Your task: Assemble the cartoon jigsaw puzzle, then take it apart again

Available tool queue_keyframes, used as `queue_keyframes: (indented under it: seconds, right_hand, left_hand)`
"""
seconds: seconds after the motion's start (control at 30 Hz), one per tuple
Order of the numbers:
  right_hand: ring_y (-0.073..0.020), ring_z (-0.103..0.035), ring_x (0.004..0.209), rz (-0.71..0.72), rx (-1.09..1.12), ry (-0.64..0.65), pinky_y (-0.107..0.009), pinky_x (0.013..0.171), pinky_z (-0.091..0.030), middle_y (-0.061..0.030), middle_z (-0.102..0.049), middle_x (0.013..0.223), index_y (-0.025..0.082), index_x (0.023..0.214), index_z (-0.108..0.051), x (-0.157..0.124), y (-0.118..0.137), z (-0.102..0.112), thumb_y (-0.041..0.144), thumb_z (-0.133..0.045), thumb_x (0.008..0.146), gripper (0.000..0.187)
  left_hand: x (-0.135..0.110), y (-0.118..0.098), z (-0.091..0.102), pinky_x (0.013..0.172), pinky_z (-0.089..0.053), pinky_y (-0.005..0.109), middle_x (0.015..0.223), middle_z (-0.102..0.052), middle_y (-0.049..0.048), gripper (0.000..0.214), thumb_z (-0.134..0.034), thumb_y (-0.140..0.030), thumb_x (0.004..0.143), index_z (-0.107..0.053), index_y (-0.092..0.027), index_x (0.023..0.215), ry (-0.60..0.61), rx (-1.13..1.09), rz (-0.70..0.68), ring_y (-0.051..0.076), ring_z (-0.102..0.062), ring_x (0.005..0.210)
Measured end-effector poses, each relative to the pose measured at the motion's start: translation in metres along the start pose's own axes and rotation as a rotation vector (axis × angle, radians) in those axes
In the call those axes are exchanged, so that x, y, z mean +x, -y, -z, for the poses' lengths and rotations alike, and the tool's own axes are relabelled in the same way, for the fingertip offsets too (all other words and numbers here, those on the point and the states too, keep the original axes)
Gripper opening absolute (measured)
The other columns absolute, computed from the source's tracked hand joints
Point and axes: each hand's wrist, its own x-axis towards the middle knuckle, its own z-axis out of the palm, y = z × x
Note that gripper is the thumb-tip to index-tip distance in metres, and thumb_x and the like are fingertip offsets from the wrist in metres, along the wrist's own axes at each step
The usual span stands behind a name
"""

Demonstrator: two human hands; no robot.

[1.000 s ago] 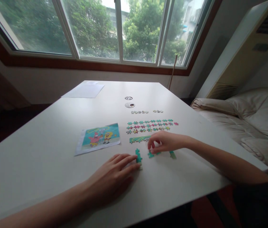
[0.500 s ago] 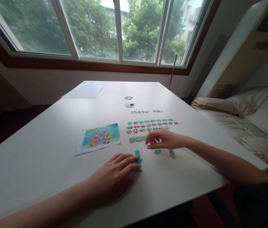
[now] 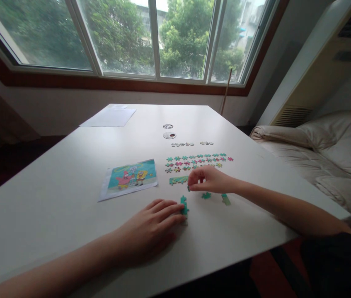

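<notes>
My left hand [image 3: 150, 227] lies flat on the white table [image 3: 69, 174], fingers stretched, fingertips touching a short teal strip of joined puzzle pieces [image 3: 184, 205]. My right hand [image 3: 209, 180] is pinched on a small teal puzzle piece, held just off the table beside a joined green strip [image 3: 178, 180]. A loose teal piece [image 3: 206, 195] and another green piece [image 3: 225, 200] lie just below that hand. Rows of several loose coloured pieces [image 3: 198, 162] are laid out behind it.
A printed cartoon reference picture [image 3: 130, 179] lies left of the pieces. Further back are two small round lids [image 3: 169, 130], a few pale pieces [image 3: 183, 144] and a sheet of paper [image 3: 108, 117]. A cushioned sofa [image 3: 324, 153] stands right of the table.
My right hand lifted a teal piece from the table and carried it left and back toward the joined green strip. One teal piece stayed behind. My left hand barely moved.
</notes>
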Motion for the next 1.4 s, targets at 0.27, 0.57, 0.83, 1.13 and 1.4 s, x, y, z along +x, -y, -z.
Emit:
queue_keyframes:
  seconds: [0.27,0.57,0.83,1.13,1.4]
  right_hand:
    - [-0.0102,-0.055,0.063,0.035,-0.085,-0.039,-0.021,0.06,-0.042,-0.0011,-0.066,0.07,0.016,0.078,-0.069,0.0,0.008,-0.013,0.027,-0.066,0.073,0.013]
    - [-0.0079,-0.051,0.057,-0.033,-0.106,-0.04,-0.018,0.052,-0.036,-0.0002,-0.065,0.066,0.015,0.078,-0.071,0.008,0.003,-0.02,0.024,-0.065,0.073,0.012]
    - [-0.0089,-0.054,0.06,0.021,-0.241,-0.046,-0.019,0.056,-0.036,0.0001,-0.066,0.066,0.017,0.077,-0.071,0.009,0.0,-0.02,0.024,-0.066,0.072,0.01]
    - [-0.0118,-0.056,0.066,0.101,-0.361,-0.11,-0.022,0.064,-0.039,-0.0027,-0.065,0.071,0.015,0.077,-0.067,0.005,-0.001,-0.013,0.026,-0.062,0.078,0.012]
    - [-0.0132,-0.056,0.069,0.254,-0.411,-0.063,-0.027,0.074,-0.041,-0.0022,-0.065,0.071,0.017,0.078,-0.067,0.002,-0.004,-0.018,0.023,-0.063,0.078,0.007]
  left_hand:
    - [-0.001,0.0,0.0,0.097,-0.038,0.043,0.13,-0.05,0.0083,0.035,-0.044,-0.019,0.085,-0.046,-0.021,0.121,0.021,-0.015,0.006,0.025,-0.047,0.115]
    - [0.001,-0.001,0.001,0.097,-0.038,0.041,0.128,-0.052,0.008,0.035,-0.045,-0.019,0.085,-0.048,-0.022,0.119,0.003,-0.019,0.008,0.024,-0.047,0.115]
    - [0.002,-0.002,0.002,0.096,-0.039,0.041,0.127,-0.052,0.0082,0.035,-0.045,-0.018,0.084,-0.049,-0.022,0.119,-0.006,-0.018,0.002,0.024,-0.048,0.114]
    - [0.0,-0.001,0.0,0.096,-0.038,0.041,0.127,-0.052,0.0077,0.034,-0.044,-0.017,0.085,-0.049,-0.022,0.118,-0.009,-0.005,0.011,0.024,-0.048,0.114]
    - [0.0,-0.003,0.002,0.095,-0.04,0.04,0.124,-0.053,0.0094,0.033,-0.045,-0.018,0.085,-0.049,-0.022,0.117,-0.035,0.017,0.028,0.024,-0.049,0.111]
